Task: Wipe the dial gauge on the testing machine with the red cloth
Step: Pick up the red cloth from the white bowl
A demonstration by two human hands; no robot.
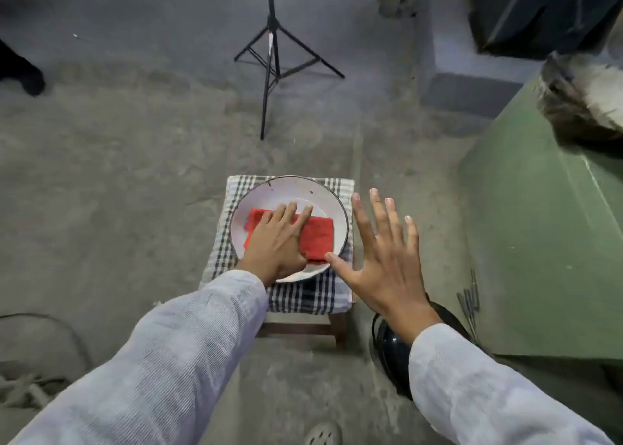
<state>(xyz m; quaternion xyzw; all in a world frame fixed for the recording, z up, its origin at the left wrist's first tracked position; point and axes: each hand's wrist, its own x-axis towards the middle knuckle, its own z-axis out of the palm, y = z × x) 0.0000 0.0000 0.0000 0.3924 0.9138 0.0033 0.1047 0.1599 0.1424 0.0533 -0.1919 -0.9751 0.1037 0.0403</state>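
Note:
A folded red cloth point(318, 237) lies in a white enamel plate point(286, 190) on a small stool covered with a checked fabric point(303, 296). My left hand point(278, 240) rests flat on the cloth, fingers spread over it and thumb at its near edge. To the right of the plate, my right hand point(384, 259) hovers with fingers spread and nothing in it. A green machine body point(539, 242) fills the right side. No dial gauge is visible.
A black tripod point(273, 57) stands on the concrete floor beyond the stool. A dark round object point(387, 343) sits on the floor under my right wrist. A grey rag-like lump point(583, 97) lies on the green machine. A cable point(50, 323) curves at the left.

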